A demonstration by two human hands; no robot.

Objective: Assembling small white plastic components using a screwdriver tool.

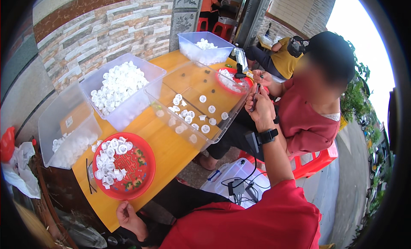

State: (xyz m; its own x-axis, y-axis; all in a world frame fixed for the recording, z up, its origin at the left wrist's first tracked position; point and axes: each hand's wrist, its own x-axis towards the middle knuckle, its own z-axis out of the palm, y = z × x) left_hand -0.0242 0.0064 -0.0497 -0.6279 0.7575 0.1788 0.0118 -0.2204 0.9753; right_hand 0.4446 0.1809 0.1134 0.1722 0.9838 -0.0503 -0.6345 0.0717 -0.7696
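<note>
- Stone-clad wall (107,26) runs behind our wooden bench (165,152), which stands outdoors beside a paved walkway.
- From the head view, our right hand (259,107) is raised over the near edge of the bench, fingers curled around a thin dark tool (255,95); a black watch (267,135) sits on that wrist.
- Our left hand (128,217) rests low at the near corner of the bench, fingers folded in; we cannot tell whether it holds anything.
- Just above that hand lies a red patterned tray (137,169) with a heap of small white plastic caps (109,161) on its left half.
- A wide clear bin (239,101) lies across the middle of the bench, with a few caps scattered on its floor, close under our right hand.
- Behind it a clear tub (152,73) is piled with white caps, another tub (64,129) at the left end holds a shallow layer, and a third (205,45) stands at the far end.
- A person in a dark red shirt (310,116) sits opposite on a red stool (314,159), hands raised beside a second red tray (233,80).
- Below the bench edge, a clear lidded box (222,174) sits on the ground with black cables on it.
</note>
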